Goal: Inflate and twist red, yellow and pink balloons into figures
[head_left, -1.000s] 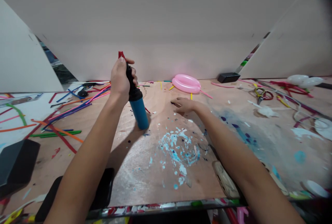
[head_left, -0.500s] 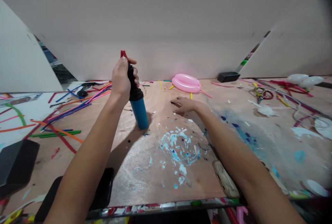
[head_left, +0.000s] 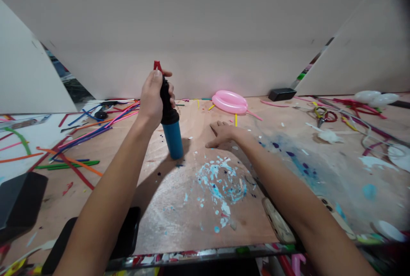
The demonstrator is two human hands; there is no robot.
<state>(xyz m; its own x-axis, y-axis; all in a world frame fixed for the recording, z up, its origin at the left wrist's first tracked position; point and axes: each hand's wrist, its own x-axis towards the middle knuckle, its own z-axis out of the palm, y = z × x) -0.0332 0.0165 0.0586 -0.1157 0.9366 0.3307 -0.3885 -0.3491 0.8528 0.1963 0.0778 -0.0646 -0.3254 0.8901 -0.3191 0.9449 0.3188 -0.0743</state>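
Two hands at work over a littered surface [head_left: 179,225]; clock centred on the light-blue flecks [head_left: 226,210], 12 toward the wall.

Left hand [head_left: 152,97] at 10–11, wrapped round the black upper part of a pump [head_left: 173,141], thumb by the red nozzle [head_left: 157,65]. Pump near upright, top tipped slightly toward 10, blue end seemingly on the surface. Right hand [head_left: 221,133] at 12, palm down, fingers spread, nothing seen in it; contact with the surface unclear.

Progress, as judged: one pink balloon [head_left: 228,101] filled, lying at 12 near the wall, beyond the right hand. No balloon visible on the nozzle, so pumping looks between fills or finished; amount remaining cannot be told. Thin coloured strips [head_left: 83,141] at 10 look like limp, unfilled balloons.

Around: black box [head_left: 282,94] at 1; scissors [head_left: 321,121] and white balloons [head_left: 368,97] at 2; white lid [head_left: 390,231] at 4; pale phone-like case [head_left: 278,220] at 4, beside the right forearm; dark flat slab [head_left: 130,233] at 8, partly under the left forearm; black block [head_left: 21,203] at 9. Between pump and right hand only small scraps; no real obstruction.
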